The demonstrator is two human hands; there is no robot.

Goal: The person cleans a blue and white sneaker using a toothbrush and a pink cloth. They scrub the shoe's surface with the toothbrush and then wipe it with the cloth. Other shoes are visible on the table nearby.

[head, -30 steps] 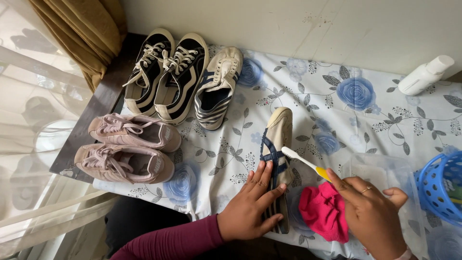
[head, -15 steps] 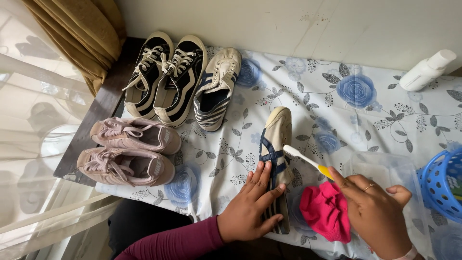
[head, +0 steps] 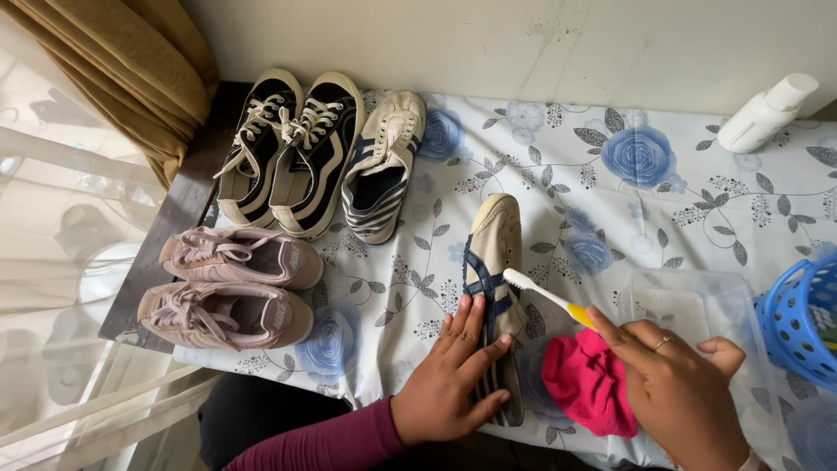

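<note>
A cream shoe with blue stripes (head: 493, 253) lies on its side on the flowered tablecloth (head: 558, 166). My left hand (head: 453, 375) presses flat on the shoe's rear half, holding it down. My right hand (head: 684, 392) grips a toothbrush (head: 545, 296) with a white head and yellow handle. The bristles touch the shoe's side near its middle. A pink cloth (head: 588, 384) lies bunched on the table between my two hands.
At the back left stand a pair of black lace-up sneakers (head: 292, 148) and the matching cream striped shoe (head: 384, 166). Two pink sneakers (head: 231, 283) lie at the table's left edge. A white bottle (head: 767, 113) lies far right; a blue basket (head: 802, 318) and clear tub (head: 697, 305) sit right.
The toothbrush head has shifted slightly along the shoe's side. My left hand stays pressed on the shoe.
</note>
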